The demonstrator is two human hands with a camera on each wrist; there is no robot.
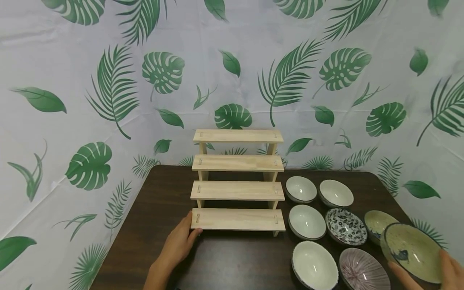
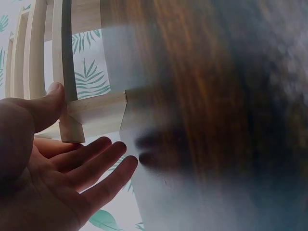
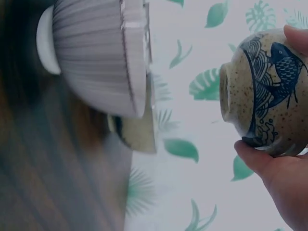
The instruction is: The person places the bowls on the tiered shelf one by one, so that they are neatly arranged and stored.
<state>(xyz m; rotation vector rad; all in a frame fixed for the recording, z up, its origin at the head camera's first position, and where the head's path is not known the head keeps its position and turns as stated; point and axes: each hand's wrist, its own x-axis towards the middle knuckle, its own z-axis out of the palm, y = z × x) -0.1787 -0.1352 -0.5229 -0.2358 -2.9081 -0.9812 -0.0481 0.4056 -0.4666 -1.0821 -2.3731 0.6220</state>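
Note:
A pale wooden stepped stand (image 1: pixel 237 219) with several shelves is upright on the dark table. My left hand (image 1: pixel 180 243) grips the left end of its lowest shelf, thumb by the front edge; in the left wrist view the remaining fingers (image 2: pixel 103 180) extend loosely past the board. At the far right, my right hand (image 1: pixel 450 269) holds a yellowish speckled bowl (image 1: pixel 417 249) by its sides, tilted and raised above the table. The right wrist view shows a blue fish (image 3: pixel 281 72) painted on its outside, with the foot ring facing left.
Right of the stand are several white bowls (image 1: pixel 307 221), a black-and-white floral bowl (image 1: pixel 346 226), a purplish streaked bowl (image 1: pixel 364 270) and another yellowish bowl (image 1: pixel 378 221), partly covered by the held one. A leaf-print cloth (image 1: pixel 232 88) hangs behind the dark table (image 1: pixel 152 205).

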